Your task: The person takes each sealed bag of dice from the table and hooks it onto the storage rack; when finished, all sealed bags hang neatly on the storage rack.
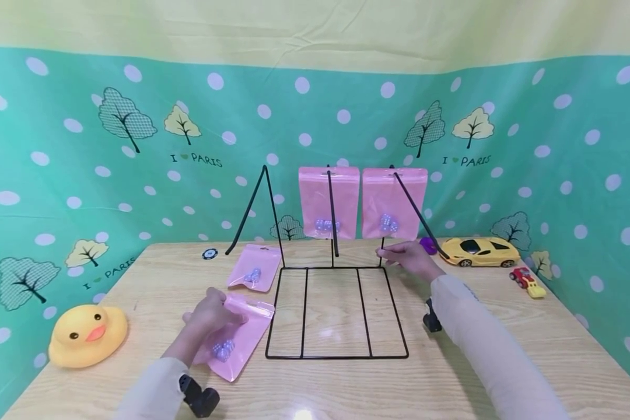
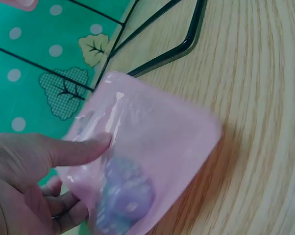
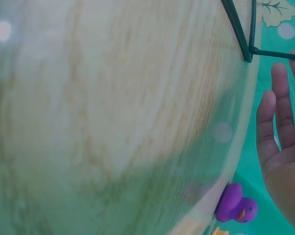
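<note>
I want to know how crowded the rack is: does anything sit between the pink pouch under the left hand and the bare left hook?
Only one thing lies near that line: a second pink pouch flat on the table, just behind the held pouch and below the empty hook. The left hand pinches its pouch; lifted upward, nothing else visible blocks it.

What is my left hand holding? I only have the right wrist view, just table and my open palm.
Observer: Your left hand pinches a pink pouch lying on the table.
Operator: Anything inside it?
Observer: Small pale purple dice, seen through the film.
Operator: Are other pouches around?
Observer: Two pink pouches hang on the black wire rack; another lies flat left of it.
</note>
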Tool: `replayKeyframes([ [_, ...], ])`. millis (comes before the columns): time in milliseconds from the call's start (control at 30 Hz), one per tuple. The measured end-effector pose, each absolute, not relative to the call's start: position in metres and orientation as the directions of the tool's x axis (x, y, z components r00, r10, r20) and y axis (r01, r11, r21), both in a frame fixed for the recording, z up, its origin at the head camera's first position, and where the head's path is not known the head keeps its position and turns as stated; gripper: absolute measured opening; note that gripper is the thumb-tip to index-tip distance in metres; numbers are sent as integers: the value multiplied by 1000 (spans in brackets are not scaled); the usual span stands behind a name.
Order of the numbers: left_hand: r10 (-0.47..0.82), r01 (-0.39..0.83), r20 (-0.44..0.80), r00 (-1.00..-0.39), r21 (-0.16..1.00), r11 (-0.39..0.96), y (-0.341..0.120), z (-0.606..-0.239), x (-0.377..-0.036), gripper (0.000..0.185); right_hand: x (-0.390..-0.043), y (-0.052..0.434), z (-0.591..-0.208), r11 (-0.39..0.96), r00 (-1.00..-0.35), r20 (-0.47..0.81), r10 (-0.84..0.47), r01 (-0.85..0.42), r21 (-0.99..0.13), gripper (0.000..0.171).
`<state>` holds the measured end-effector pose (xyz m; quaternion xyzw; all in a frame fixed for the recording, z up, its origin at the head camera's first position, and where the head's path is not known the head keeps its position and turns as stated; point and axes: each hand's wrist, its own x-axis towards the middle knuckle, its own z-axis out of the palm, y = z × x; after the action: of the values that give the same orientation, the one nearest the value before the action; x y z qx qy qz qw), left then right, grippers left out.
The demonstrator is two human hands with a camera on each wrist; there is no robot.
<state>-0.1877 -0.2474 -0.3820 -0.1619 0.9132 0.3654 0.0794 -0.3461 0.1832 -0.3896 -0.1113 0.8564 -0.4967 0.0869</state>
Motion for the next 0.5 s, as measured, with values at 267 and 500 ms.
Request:
replayKeyframes([
  [267,-177,-308,-262,-949,644,700,-256,-379,-184,64,-346,183,-390,486,-962,-30,-270,-109,-867,49],
  [500,-148,-330,-298,-943,776,538,-255,-376,-183,52,-347,183,-390,473,-962,-39,-270,-97,-876,47],
])
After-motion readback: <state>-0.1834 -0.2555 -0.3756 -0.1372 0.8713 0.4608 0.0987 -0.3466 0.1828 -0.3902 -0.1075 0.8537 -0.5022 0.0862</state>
